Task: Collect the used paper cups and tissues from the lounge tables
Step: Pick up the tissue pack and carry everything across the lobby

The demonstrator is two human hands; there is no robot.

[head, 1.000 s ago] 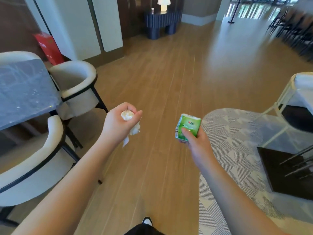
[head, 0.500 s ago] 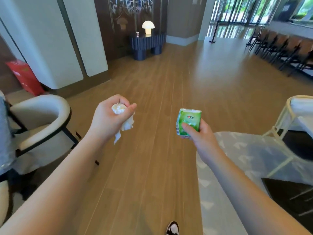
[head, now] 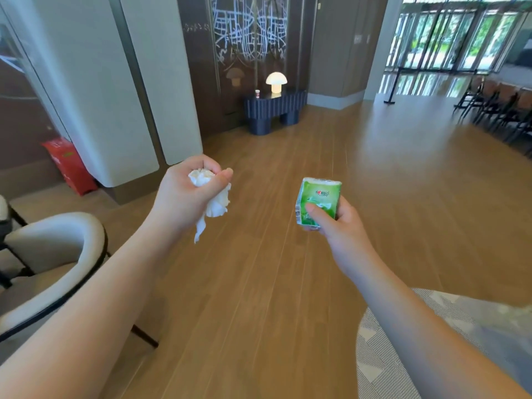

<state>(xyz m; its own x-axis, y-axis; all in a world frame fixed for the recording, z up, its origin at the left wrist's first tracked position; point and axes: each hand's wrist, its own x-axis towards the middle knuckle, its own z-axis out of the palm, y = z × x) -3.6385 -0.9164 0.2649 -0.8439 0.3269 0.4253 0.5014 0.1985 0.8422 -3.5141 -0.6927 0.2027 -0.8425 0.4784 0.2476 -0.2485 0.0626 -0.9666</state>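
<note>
Both our hands full over the wooden lounge floor

Our left hand grips a crumpled white tissue, an end hanging below the fist; our right hand pinches a green tissue pack at 3 o'clock of it, well apart. At 12 o'clock a dark bench carries a lit mushroom lamp and a small paper cup. A cream armchair sits at 9 o'clock, a patterned rug at 5.

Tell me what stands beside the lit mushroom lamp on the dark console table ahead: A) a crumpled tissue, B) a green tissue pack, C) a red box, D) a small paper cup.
D: a small paper cup stands on the console table just left of the lamp; the right hand holds the green pack.
</note>
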